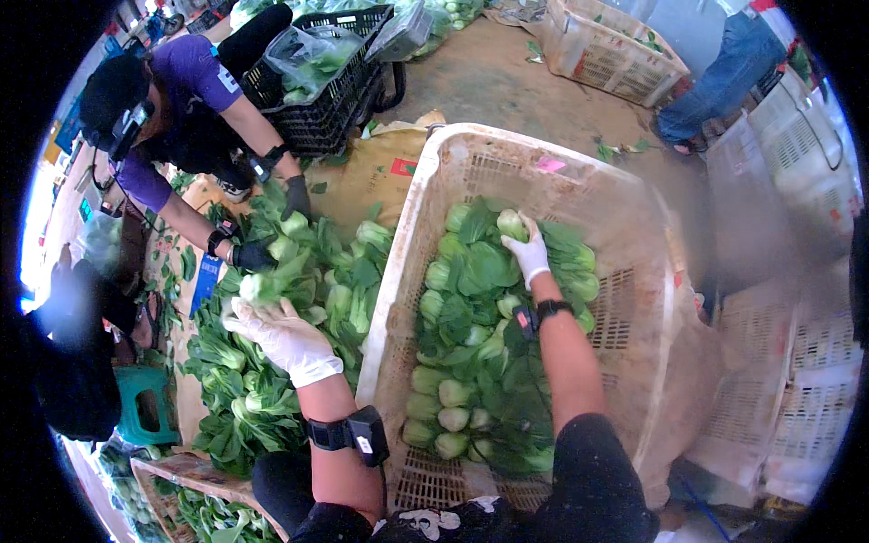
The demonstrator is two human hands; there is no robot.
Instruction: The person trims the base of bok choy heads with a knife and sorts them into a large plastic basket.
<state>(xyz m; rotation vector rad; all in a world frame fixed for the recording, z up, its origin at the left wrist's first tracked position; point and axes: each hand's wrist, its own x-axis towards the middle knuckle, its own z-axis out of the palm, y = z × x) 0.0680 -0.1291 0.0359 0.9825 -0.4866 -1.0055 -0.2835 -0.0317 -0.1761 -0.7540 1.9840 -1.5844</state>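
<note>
Green bok choy (489, 267), white crate (389, 303)

Large crate (401, 271), 4 o'clock: moulded plastic, matt, scuffed, stained. Bok choy (486, 267) within — smooth, faintly glossy bulbs. Left glove (290, 344), 8 o'clock, and right glove (529, 253), 3 o'clock: thin, wrinkled film. Stool (140, 378), 8 o'clock: smooth plastic. Bag (312, 54), 11 o'clock — clear, glossy plastic.

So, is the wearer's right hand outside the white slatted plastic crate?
No, the white-gloved right hand holds a pale-green vegetable bulb inside the crate.
</note>
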